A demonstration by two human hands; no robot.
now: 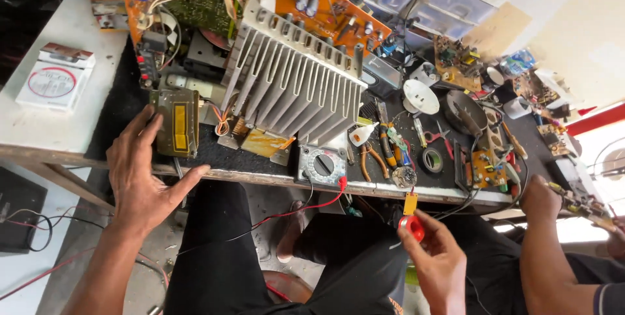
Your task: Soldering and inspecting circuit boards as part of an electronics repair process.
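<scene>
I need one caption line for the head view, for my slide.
Left hand rests by a finned grey metal heatsink; right hand holds a small red knob.

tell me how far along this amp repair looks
Done: the amplifier is opened, its heatsink and orange board exposed on the bench. In hand: the left hand rests at the bench edge by a small metal module; the right hand pinches a red-tipped part below the multimeter. Left: everything is unassembled, pliers and tape lying out.
</scene>
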